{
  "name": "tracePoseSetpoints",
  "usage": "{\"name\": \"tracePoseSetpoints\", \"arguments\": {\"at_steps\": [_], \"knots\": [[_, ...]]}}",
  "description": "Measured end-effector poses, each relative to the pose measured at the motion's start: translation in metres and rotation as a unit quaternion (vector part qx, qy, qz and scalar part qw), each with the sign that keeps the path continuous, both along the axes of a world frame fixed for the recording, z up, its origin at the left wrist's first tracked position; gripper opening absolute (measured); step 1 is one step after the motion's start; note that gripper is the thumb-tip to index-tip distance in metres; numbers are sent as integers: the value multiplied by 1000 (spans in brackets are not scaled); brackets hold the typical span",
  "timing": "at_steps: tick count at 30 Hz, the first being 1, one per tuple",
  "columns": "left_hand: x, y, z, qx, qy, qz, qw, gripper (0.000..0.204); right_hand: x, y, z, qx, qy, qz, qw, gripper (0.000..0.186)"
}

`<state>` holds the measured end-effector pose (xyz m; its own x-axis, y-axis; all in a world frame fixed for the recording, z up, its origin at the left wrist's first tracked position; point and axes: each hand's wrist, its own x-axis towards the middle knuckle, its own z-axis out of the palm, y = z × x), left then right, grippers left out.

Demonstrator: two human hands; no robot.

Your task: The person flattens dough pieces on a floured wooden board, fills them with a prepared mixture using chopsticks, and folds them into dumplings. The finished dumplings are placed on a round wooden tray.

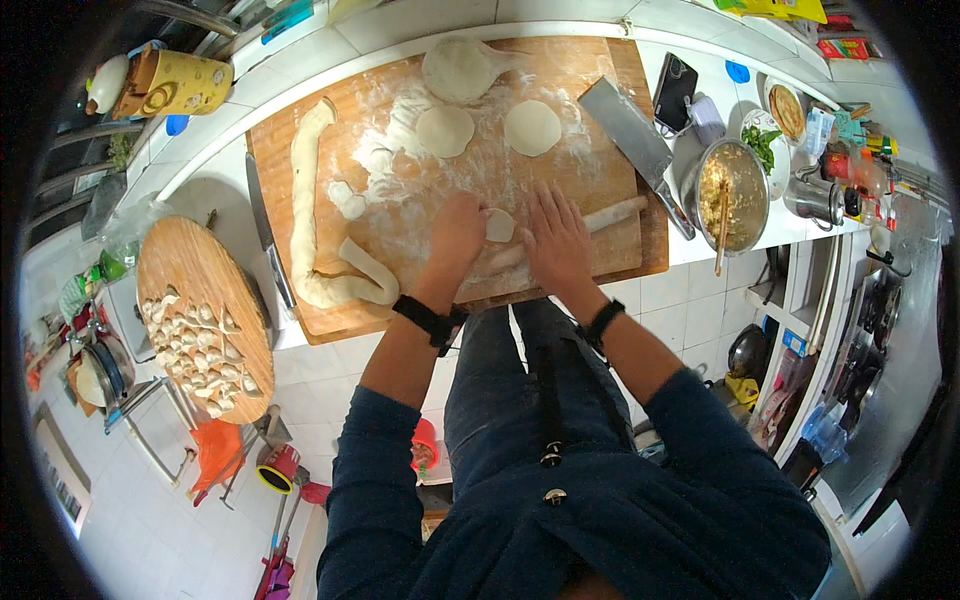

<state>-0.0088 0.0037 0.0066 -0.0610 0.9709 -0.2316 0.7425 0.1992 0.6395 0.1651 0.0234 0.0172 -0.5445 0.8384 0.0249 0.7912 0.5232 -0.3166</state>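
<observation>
My left hand (459, 232) is closed, its fingertips pinching the edge of a small dough wrapper (499, 225) on the floured wooden board (600, 62). Beside it my right hand (556, 235) lies flat, fingers stretched out, over a floury rolling pin (615, 213). The pin slants across the board's near part; its middle is hidden under that palm. Farther back lie two rolled dough rounds (445, 131) and a larger flat piece of dough (460, 70). A long bent dough rope (306, 215) runs along the left side, near a few small dough lumps (347, 200).
A cleaver (635, 135) rests on the board's right edge, near a metal bowl of filling (742, 190) with chopsticks (722, 215). A knife (262, 215) lies along the left edge. Farther left, a round board (160, 250) bears several dumplings. A phone (675, 90) lies back right.
</observation>
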Motion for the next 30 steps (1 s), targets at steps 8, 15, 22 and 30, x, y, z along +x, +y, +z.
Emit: {"name": "tracePoseSetpoints", "arguments": {"at_steps": [8, 15, 22, 30], "knots": [[9, 6, 5, -74, 45, 15, 996, 21, -30, 43, -22, 106, 36, 16, 994, 51], [0, -5, -4, -31, -13, -9, 999, 17, -9, 12, 4, 23, -24, 18, 999, 54], [2, 4, -11, -25, -3, 43, 999, 21, -16, 19, 2, 5, 5, 1, 1000, 53], [5, -5, -7, -77, 58, -12, 995, 14, -28, 38, -6, 57, -33, 32, 997, 54]]}}
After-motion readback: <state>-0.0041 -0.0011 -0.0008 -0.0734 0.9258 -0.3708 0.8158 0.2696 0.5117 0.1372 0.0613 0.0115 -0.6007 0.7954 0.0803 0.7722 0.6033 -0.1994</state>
